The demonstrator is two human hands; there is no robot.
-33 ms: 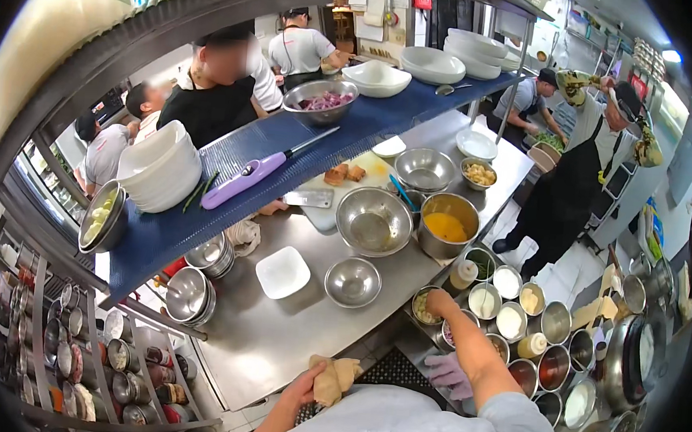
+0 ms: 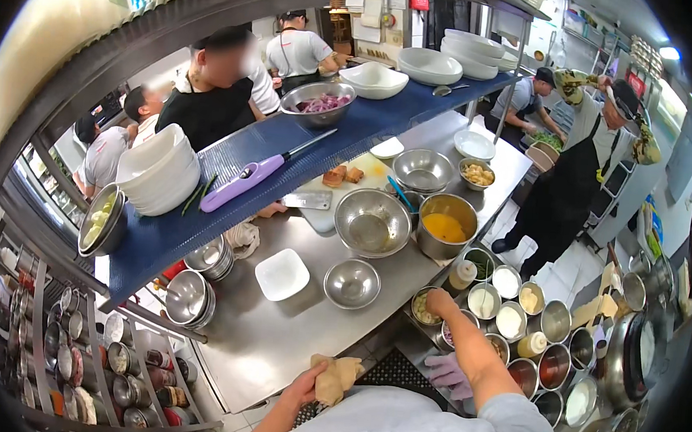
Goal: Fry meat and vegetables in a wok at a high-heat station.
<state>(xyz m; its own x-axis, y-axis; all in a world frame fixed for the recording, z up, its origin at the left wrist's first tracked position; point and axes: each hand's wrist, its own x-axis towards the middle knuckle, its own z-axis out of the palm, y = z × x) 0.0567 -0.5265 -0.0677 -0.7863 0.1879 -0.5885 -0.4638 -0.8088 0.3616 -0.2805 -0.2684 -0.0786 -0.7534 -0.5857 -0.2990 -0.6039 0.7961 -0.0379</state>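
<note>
My left hand (image 2: 302, 391) grips a crumpled tan cloth (image 2: 335, 377) at the near edge of the steel counter (image 2: 272, 347). My right hand (image 2: 441, 302) reaches forward, and its fingers dip into a small round steel tin (image 2: 422, 310) of greenish-yellow bits. That tin stands at the left end of a block of several round tins (image 2: 515, 320) holding white, yellow and dark ingredients. The fingertips are hidden in the tin, so their grip is unclear. A purple cloth (image 2: 449, 373) lies under my right forearm.
On the counter stand a small steel bowl (image 2: 352, 283), a large steel bowl (image 2: 372, 222), a pot of orange liquid (image 2: 447, 225) and a white square dish (image 2: 282, 274). A blue shelf (image 2: 287, 144) carries white bowls (image 2: 159, 171). A person in a black apron (image 2: 577, 180) stands at the right.
</note>
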